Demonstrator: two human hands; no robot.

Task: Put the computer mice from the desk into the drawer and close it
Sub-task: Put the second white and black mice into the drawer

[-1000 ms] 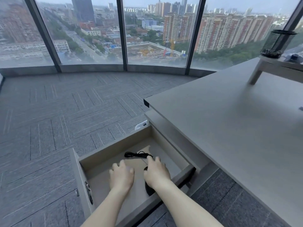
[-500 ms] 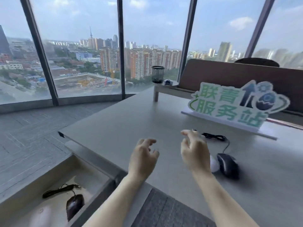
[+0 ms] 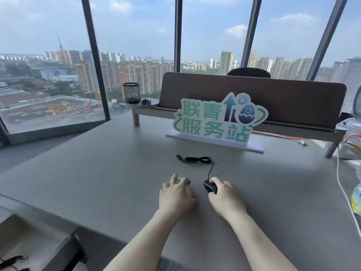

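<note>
Both hands lie on the wide grey laminate table [image 3: 109,173], side by side and a little apart. The left hand [image 3: 175,198] is cupped, fingers spread, over a white computer mouse [image 3: 182,180]; only a pale sliver of the mouse shows between and beyond the fingers, so its shape is hard to make out, and whether the hand actually grips it or just rests on it cannot be told. The right hand [image 3: 226,198] curls around the right side and rear of a black wired computer mouse [image 3: 210,187], whose front and left flank stay visible; the palm covers the rest. Whether the mouse is lifted or sits on the table is unclear.

The thin black mouse cable [image 3: 197,159] runs from the black mouse's nose away from the person and ends in a loose bundle with its plug lying on the table, near a white-based standing sign with green Chinese characters [image 3: 216,122].

At the lower left corner the open grey drawer [image 3: 35,243] is cut off by the picture's edge; only part of its inside shows, with a dark, blurred object at the very bottom edge that cannot be identified.

Behind the sign stands a brown desk divider panel [image 3: 254,94]. A black mesh pen cup [image 3: 131,92] sits on a low raised shelf at the table's far left. At the right edge, a white cord [image 3: 340,178] and clear plastic bags are partly cropped.
</note>
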